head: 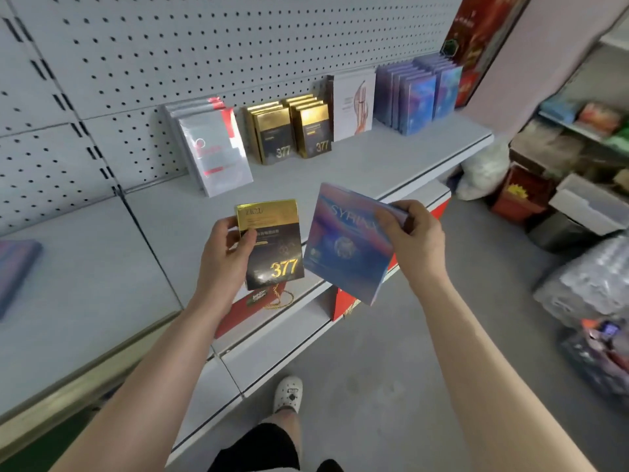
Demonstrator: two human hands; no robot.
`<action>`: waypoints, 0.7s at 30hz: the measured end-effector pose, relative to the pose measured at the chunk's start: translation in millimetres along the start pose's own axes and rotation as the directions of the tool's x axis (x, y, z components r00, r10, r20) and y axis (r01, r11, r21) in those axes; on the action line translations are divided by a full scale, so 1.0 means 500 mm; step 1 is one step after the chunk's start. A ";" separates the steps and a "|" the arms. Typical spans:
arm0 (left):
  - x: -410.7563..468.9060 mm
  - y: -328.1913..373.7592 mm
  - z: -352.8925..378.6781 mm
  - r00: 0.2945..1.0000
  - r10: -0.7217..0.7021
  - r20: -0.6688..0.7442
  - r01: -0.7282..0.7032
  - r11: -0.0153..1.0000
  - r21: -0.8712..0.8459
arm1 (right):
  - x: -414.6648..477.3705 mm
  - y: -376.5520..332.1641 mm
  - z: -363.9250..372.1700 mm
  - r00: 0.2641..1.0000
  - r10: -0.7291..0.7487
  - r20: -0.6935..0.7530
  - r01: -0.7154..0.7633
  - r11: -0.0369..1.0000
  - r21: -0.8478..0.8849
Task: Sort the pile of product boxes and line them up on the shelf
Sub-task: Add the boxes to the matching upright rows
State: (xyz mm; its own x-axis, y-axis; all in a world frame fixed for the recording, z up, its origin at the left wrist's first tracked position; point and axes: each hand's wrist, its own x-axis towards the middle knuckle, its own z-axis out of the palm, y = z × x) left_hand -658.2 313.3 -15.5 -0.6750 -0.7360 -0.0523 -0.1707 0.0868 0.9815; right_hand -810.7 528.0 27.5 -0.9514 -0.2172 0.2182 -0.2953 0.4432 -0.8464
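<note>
My left hand (223, 257) grips a black-and-gold box marked 377 (272, 247) by its left edge, above the front of the grey shelf (357, 172). My right hand (413, 238) holds a blue-purple box (343, 247) by its upper right corner, tilted, just past the shelf's front edge. At the back of the shelf stand rows of boxes against the pegboard: white-and-red boxes (214, 151), black-and-gold 377 boxes (292, 131), a white box with an orange figure (354, 105) and blue-purple boxes (417, 97).
A blue-purple box (15, 270) lies on the neighbouring shelf at far left. Red boxes (258, 301) sit on the lower shelf under my hands. A tall red box (476, 42) stands at the shelf's right end. Cartons, bags and goods crowd the floor at right (561, 206).
</note>
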 end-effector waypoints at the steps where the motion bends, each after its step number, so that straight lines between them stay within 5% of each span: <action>1: 0.020 0.000 0.021 1.000 0.004 -0.006 -0.004 1.000 0.004 | 0.028 0.007 0.000 1.000 -0.005 0.002 0.005 1.000 -0.003; 8: 0.197 0.027 0.132 0.996 0.056 -0.076 -0.057 0.998 -0.014 | 0.255 0.029 0.046 0.998 -0.040 0.052 0.041 0.999 -0.011; 21: 0.545 0.040 0.261 0.917 0.332 -0.221 -0.192 0.854 0.484 | 0.574 0.074 0.131 0.983 -0.047 0.179 0.046 0.999 0.009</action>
State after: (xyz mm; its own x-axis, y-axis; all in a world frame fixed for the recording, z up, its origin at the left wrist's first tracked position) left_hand -939.0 202.2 -34.3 -0.5174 -0.7944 0.3180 -0.3639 0.5406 0.7585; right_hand -1089.0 425.0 27.0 -0.9056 -0.3899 0.1670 -0.3377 0.4246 -0.8400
